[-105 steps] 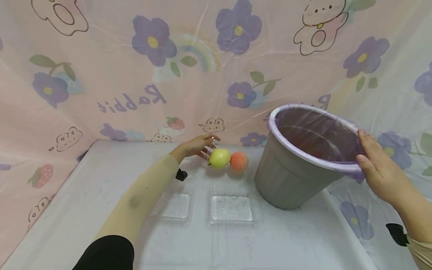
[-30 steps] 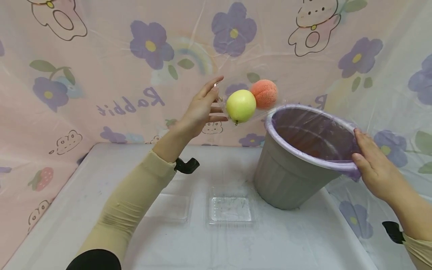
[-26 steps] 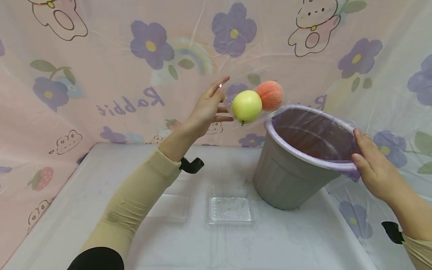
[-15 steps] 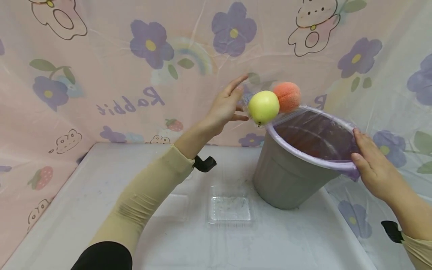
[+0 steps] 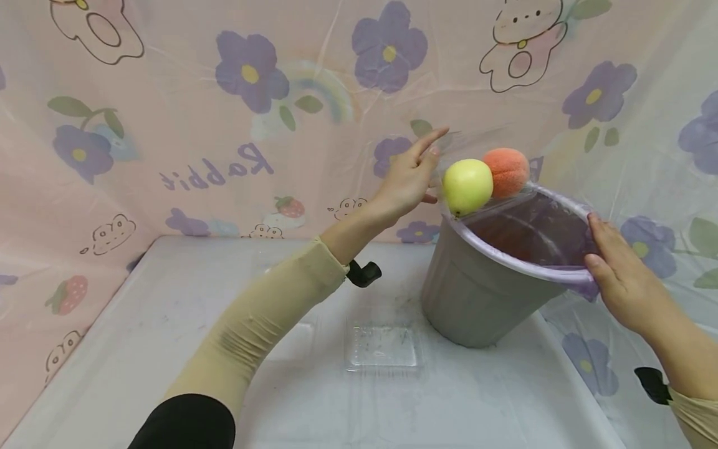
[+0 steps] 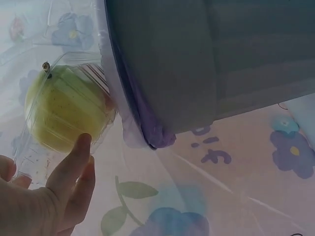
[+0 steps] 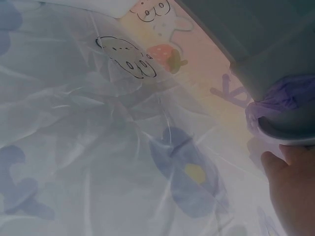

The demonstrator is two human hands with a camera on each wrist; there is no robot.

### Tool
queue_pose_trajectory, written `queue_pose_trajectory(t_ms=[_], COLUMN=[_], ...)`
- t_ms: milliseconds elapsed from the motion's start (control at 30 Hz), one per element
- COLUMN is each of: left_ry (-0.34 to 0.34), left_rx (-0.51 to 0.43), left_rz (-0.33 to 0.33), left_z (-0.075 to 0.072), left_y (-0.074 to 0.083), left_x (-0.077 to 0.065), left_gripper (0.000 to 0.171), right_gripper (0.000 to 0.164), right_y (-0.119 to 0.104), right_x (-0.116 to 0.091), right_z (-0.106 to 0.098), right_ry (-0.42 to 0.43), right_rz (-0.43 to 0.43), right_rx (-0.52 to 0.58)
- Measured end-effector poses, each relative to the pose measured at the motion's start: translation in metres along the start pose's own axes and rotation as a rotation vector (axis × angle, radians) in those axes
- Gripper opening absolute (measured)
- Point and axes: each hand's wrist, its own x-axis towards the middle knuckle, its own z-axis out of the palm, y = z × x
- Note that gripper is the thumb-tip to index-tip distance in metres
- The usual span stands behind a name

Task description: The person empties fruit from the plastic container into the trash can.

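Note:
My left hand [image 5: 406, 181] holds a clear plastic container [image 6: 81, 59] by its end, with the thumb and fingers around it. A yellow-green apple [image 5: 467, 187] and an orange-pink peach [image 5: 507, 173] lie in the container, side by side. Both fruits are at the left rim of a grey trash bin [image 5: 477, 293], above its opening. A purple bag [image 5: 538, 231] lines the bin and folds over its rim. The bin leans to the right on the table. My right hand [image 5: 634, 280] grips the bin's right rim, over the bag's edge.
A clear plastic tray [image 5: 384, 349] lies on the white table [image 5: 314, 405] left of the bin. Another clear tray [image 5: 300, 343] is partly hidden by the left forearm. A patterned curtain [image 5: 314, 156] closes off the back and sides.
My left hand has lifted the container with the apple and peach off the table, then carried it right to the bin's rim. The right hand has stayed on the bin.

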Motion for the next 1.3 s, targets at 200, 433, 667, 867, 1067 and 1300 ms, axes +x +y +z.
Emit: queue_pose_trajectory(t_ms=[200, 433, 667, 867, 1067, 1300], left_ry=[-0.013, -0.029, -0.009, -0.002, 0.014, 0.011], left_rx=[0.119, 0.281, 0.463, 0.596, 0.661, 0.743], left_rz=[0.072, 0.082, 0.024, 0.052, 0.069, 0.092], left_z=[0.013, 0.027, 0.041, 0.054, 0.063, 0.066], left_y=[0.002, 0.003, 0.003, -0.002, -0.009, -0.008], left_x=[0.006, 0.015, 0.024, 0.028, 0.029, 0.031], left_gripper=[0.046, 0.046, 0.046, 0.047, 0.046, 0.044], right_gripper=[0.056, 0.056, 0.056, 0.057, 0.057, 0.057], right_y=[0.001, 0.000, 0.000, 0.000, 0.000, 0.001], right_x=[0.000, 0.000, 0.001, 0.001, 0.000, 0.000], right_z=[0.001, 0.001, 0.001, 0.001, 0.001, 0.001], right_ry=[0.008, 0.006, 0.005, 0.010, 0.010, 0.009], right_rz=[-0.002, 0.004, 0.007, 0.002, 0.004, -0.001], right_rx=[0.004, 0.004, 0.011, 0.008, 0.010, 0.009])
